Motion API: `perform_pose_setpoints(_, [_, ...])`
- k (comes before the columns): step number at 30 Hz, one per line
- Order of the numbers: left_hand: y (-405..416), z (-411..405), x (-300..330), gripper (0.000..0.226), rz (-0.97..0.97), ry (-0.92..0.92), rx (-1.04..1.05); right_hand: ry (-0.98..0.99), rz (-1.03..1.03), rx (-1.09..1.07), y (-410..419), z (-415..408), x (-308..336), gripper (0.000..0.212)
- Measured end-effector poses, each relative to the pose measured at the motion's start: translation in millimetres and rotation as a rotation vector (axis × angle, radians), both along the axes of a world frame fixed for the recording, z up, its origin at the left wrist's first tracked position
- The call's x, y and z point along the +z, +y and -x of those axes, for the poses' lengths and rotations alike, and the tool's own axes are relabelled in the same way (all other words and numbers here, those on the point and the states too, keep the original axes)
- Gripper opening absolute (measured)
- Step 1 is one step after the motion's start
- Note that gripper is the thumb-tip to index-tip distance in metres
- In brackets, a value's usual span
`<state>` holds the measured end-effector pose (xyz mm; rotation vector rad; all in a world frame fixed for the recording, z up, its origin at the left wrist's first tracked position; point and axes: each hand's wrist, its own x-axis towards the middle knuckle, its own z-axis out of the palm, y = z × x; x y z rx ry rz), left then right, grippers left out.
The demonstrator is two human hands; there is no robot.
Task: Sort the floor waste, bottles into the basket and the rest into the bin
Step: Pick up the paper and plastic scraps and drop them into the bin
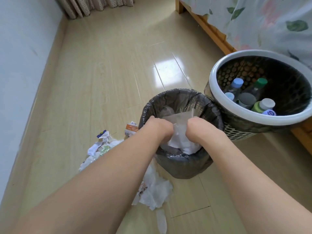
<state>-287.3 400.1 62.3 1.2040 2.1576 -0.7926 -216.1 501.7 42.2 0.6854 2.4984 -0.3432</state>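
Both hands reach down into the bin, a small round one lined with a dark plastic bag. My left hand and my right hand are closed on white paper and plastic waste inside it; the fingers are hidden in the waste. To the right stands the basket, perforated with a white rim, holding several capped bottles. Loose waste lies on the floor: torn wrappers left of my left arm, an orange carton by the bin, and white tissue between my arms.
A wooden bed frame with a floral cover runs along the right, touching the basket. A white wall borders the left, curtains hang at the far end. Pale wood floor stretches ahead of the bin.
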Motion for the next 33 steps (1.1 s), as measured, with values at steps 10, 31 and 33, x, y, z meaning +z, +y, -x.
perform_pose_setpoints(10, [-161, -24, -13, 0.029, -1.016, 0.148, 0.708, 1.054, 0.363, 0.188, -98, -27, 10, 0.027])
perform_pose_setpoints(31, [-227, -72, -128, 0.018, -0.7, 0.039, 1.019, 0.144, 0.1, 0.337, -157, -94, -153, 0.028])
perform_pose_setpoints(33, [-233, -69, -115, 0.022, -0.793, 0.018, 1.104, 0.183, 0.106, 0.393, -156, -91, -148, 0.026])
